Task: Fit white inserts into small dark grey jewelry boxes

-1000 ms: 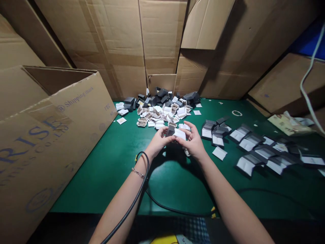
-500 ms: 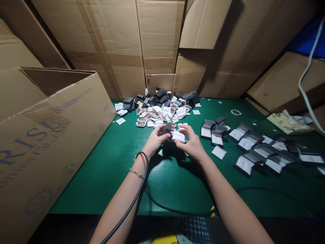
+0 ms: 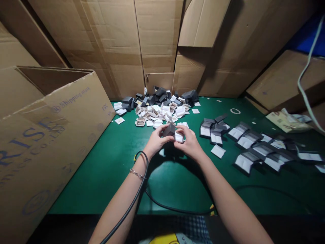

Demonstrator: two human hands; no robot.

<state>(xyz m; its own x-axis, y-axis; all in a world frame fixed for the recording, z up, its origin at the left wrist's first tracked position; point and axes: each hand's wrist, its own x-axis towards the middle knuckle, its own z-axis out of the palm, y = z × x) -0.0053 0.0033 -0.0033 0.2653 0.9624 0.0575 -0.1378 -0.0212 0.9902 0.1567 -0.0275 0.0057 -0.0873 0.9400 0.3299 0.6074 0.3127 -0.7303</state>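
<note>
Left hand (image 3: 156, 141) grips a small dark box (image 3: 168, 130), right hand (image 3: 191, 142) pinches a white insert (image 3: 179, 137) just beside it, presumably steadying both; loose white pieces (image 3: 155, 113) lie beyond both hands, opened boxes (image 3: 249, 138) right of the right hand, probably within reach.

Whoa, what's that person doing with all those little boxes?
The person's left hand holds a small dark box, and the right hand holds a white piece right beside it. Behind the hands, white pieces and dark boxes lie heaped on the green table. Off to the right, open boxes show white insides.
</note>
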